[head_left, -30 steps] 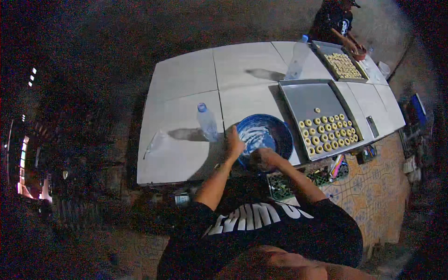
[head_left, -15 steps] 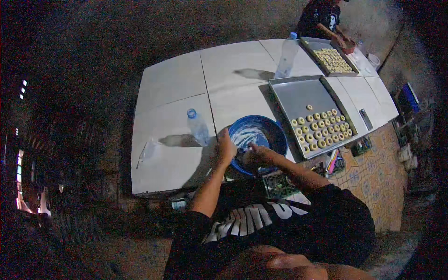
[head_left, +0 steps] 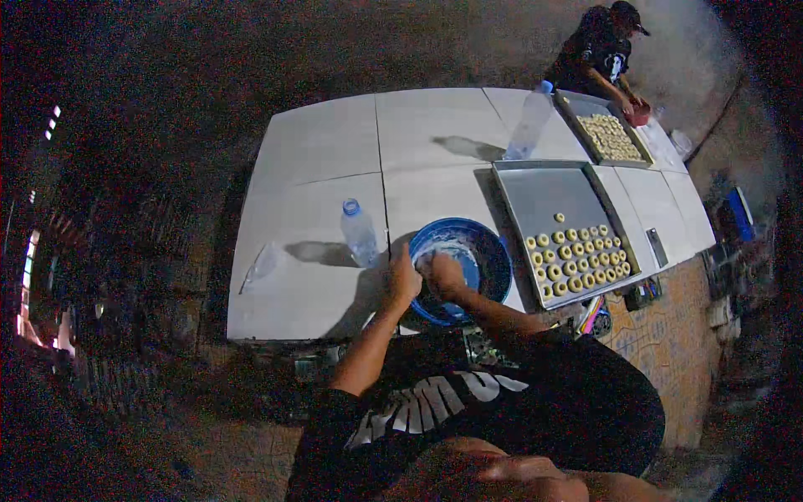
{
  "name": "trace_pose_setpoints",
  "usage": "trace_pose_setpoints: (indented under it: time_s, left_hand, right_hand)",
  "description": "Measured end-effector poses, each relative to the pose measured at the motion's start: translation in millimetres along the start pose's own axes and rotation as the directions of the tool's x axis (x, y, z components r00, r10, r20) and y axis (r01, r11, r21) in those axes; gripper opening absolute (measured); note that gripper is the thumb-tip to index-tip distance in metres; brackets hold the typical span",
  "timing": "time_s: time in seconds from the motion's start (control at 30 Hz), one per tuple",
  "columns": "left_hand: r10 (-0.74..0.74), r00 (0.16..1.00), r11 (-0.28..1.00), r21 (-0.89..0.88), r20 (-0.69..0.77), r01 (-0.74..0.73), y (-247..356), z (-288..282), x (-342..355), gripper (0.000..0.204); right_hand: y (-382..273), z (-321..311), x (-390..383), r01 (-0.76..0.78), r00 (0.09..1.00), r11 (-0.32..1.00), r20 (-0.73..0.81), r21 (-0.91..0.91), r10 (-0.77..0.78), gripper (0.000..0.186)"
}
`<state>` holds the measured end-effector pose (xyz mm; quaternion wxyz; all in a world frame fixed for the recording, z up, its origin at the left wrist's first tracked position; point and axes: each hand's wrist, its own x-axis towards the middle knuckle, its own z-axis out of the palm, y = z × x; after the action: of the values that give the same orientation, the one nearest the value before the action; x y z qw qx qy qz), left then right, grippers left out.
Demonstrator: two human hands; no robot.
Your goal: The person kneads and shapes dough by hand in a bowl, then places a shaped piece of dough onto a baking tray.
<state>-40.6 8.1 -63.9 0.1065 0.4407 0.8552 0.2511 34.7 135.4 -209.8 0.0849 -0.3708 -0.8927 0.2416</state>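
Note:
A round blue basin (head_left: 507,266) stands near the front edge of the table, with a white paste or batter (head_left: 458,248) smeared over its inside. My left hand (head_left: 403,278) grips the basin's left rim, thumb up along the edge. Down inside the basin is my right hand (head_left: 443,274), in the white mix toward the left wall; its fingers are blurred and partly hidden. Just right of the basin lies a metal tray (head_left: 548,188) with rows of small ring-shaped dough pieces (head_left: 577,261) on its near half. An uncapped clear plastic bottle (head_left: 360,236) stands left of the basin.
A tall blue-capped bottle (head_left: 529,125) stands behind the tray. At the far right, a person (head_left: 590,54) in black works with a reddish bowl (head_left: 639,115) beside a second tray (head_left: 615,134) of dough pieces. A dark phone (head_left: 657,247) and a clear plastic bag (head_left: 263,263) lie on the white table (head_left: 326,138).
My right hand has moved left and farther into the basin, toward its far left wall. My left hand stays on the rim. The view has shifted slightly, showing more of the other person.

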Motion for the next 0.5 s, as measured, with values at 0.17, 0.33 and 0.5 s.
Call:
trace_pose_setpoints:
  time_s: [0.17,0.33,0.5]
  left_hand:
    - [-0.047,0.988,0.999,0.006,0.144,0.046,11,20,16,0.072]
    - [-0.174,0.983,0.976,0.123,-0.057,0.18,-44,63,23,0.071]
    - [-0.095,0.979,0.992,-0.096,-0.178,0.079,-66,100,42,0.074]
  right_hand:
    - [56,23,25,0.112,0.977,0.983,-0.165,-0.143,-0.136,0.027]
    - [20,-1,26,0.185,0.978,0.976,-0.117,0.118,-0.171,0.029]
    - [64,-39,17,0.232,0.953,0.783,0.025,0.577,-0.3,0.04]
